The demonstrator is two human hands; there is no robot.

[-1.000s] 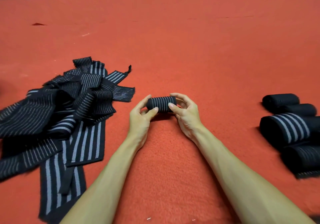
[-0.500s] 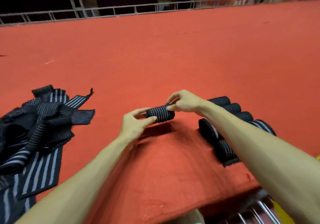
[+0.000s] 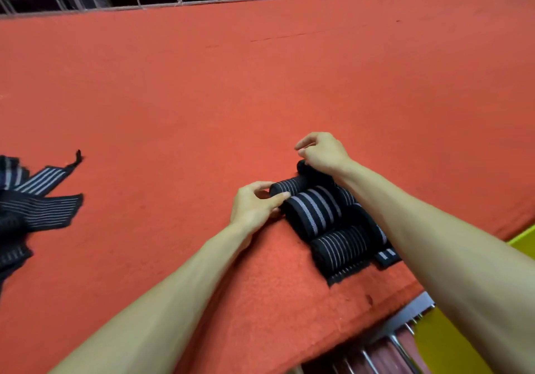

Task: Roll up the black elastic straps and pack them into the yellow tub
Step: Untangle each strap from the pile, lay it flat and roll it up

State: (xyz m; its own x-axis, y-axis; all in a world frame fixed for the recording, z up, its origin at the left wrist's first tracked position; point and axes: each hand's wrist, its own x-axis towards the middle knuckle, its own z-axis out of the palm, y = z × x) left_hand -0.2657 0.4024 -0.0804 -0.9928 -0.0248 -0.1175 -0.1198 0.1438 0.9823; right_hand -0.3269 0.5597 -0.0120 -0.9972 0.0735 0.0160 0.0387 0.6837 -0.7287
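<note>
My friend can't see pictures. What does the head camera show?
A person's left hand holds a small rolled strap against a bunch of rolled black straps on a red table, the right hand curled just above them. Unrolled straps lie far left.

The thin-striped roll is black with fine pale lines, wound tight and lying on its side at the far-left corner of the rolled straps on the red counter. My left hand grips its left end. It touches a fatter wide-striped roll just nearer me, and a plain dark roll lies just beyond it. The nearest roll has its frayed tail end loose on the felt. More rolls sit to the right (my forearm hides most of them). The unrolled straps sprawl flat, well apart at the left edge. The yellow tub shows below the counter's right edge.
</note>
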